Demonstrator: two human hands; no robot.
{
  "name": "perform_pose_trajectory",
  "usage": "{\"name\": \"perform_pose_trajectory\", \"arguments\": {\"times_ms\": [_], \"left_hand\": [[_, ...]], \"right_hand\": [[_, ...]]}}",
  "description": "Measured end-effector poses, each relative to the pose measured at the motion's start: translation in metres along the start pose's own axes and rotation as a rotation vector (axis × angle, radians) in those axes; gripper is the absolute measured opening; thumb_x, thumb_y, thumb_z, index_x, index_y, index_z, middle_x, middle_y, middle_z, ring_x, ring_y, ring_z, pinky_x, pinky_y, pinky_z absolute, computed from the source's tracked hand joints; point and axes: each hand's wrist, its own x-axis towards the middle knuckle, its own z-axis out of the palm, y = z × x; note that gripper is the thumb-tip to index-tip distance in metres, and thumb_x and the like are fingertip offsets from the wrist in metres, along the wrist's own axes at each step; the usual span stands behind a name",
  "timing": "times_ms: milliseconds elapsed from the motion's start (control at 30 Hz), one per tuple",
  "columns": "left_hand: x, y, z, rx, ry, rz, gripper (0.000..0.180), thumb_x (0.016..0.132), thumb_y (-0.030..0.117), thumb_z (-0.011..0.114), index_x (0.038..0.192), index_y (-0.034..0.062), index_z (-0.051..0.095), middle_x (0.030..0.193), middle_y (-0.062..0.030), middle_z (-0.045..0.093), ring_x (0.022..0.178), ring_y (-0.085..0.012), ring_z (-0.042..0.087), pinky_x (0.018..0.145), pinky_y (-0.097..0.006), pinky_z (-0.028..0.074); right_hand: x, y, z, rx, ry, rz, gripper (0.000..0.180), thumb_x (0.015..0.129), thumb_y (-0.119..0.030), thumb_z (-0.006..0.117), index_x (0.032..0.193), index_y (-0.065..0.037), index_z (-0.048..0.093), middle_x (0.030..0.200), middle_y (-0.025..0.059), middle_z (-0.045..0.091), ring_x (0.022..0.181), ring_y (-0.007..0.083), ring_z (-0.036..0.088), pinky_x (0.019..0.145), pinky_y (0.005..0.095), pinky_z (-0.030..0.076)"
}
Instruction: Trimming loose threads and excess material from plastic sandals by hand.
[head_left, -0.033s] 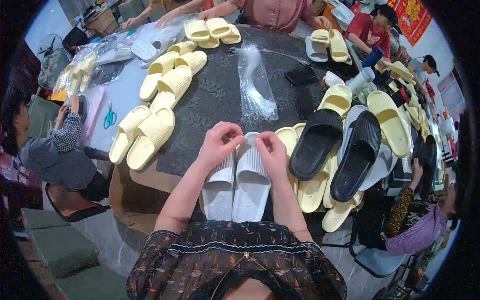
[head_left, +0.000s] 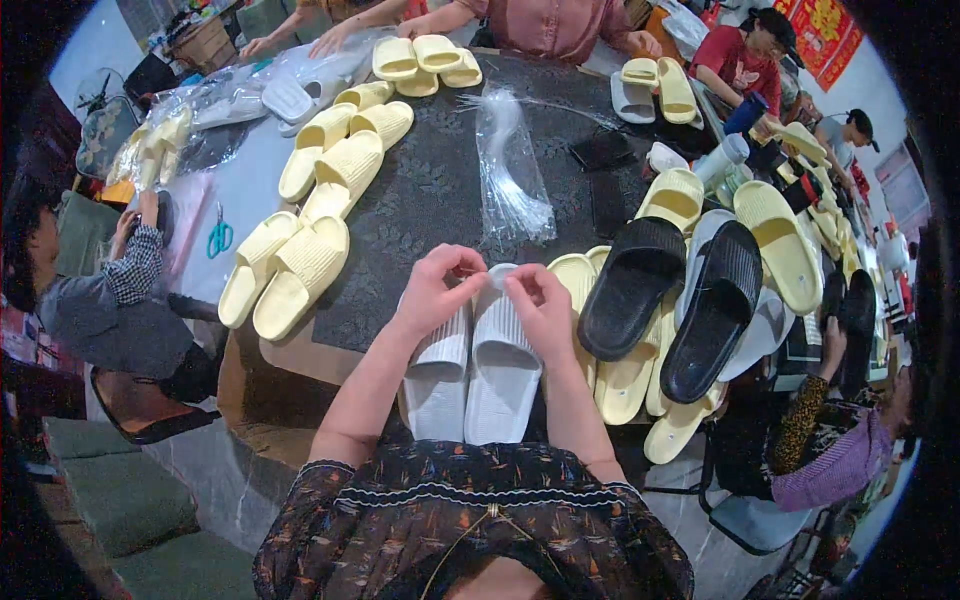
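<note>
A pair of white slide slippers lies side by side in front of me, the left slipper [head_left: 434, 388] and the right slipper [head_left: 502, 390], with ribbed straps. At their far ends my left hand [head_left: 442, 288] is closed, thumb and forefinger pinched together. My right hand [head_left: 541, 308] pinches close beside it, above the right slipper. Whatever the fingertips hold is too thin to make out. Beyond the hands lies a clear plastic bag [head_left: 516, 190] of thin, pale strands. Black slippers [head_left: 633, 290] rest on cream ones just right of my right hand.
Cream slippers [head_left: 303, 275] line the dark tabletop's left side. Teal scissors [head_left: 220, 232] lie on the pale surface further left. A dark pouch [head_left: 602, 150] and a pale bottle [head_left: 722, 158] are at the right. Co-workers sit around, one in a pink shirt [head_left: 545, 25] opposite.
My right hand's fingertips have shifted very slightly left, toward my left hand. The slippers stay where they were.
</note>
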Motion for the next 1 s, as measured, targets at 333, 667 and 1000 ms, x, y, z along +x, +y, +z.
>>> {"name": "perform_pose_trajectory", "arguments": {"times_ms": [333, 667, 1000], "left_hand": [[0.001, -0.001, 0.002, -0.030, -0.006, -0.042, 0.014, 0.082, 0.012, 0.075, 0.092, 0.0031, 0.069, 0.085, -0.0053, 0.064, 0.077, -0.0130, 0.061, 0.070, -0.027, 0.050], [0.001, 0.002, 0.000, 0.036, -0.035, 0.003, 0.014, 0.084, 0.013, 0.073, 0.093, 0.0018, 0.069, 0.086, -0.0061, 0.064, 0.075, -0.0139, 0.063, 0.070, -0.027, 0.052], [0.000, 0.000, -0.002, 0.014, -0.046, 0.015, 0.014, 0.084, 0.013, 0.073, 0.093, 0.0034, 0.069, 0.086, -0.0048, 0.062, 0.075, -0.0120, 0.061, 0.069, -0.026, 0.051]], "right_hand": [[0.002, 0.008, -0.001, 0.019, 0.056, 0.009, 0.013, 0.091, -0.015, 0.068, 0.095, -0.003, 0.066, 0.082, 0.0032, 0.063, 0.072, 0.0095, 0.057, 0.066, 0.0241, 0.047], [0.002, -0.011, -0.004, -0.308, -0.035, -0.182, 0.017, 0.092, -0.018, 0.063, 0.089, -0.003, 0.067, 0.082, 0.0097, 0.063, 0.077, 0.0228, 0.057, 0.070, 0.0347, 0.045], [-0.002, -0.007, 0.002, -0.146, 0.049, -0.071, 0.012, 0.087, -0.014, 0.069, 0.090, -0.003, 0.065, 0.080, 0.0053, 0.059, 0.072, 0.0140, 0.054, 0.065, 0.0284, 0.045]]}}
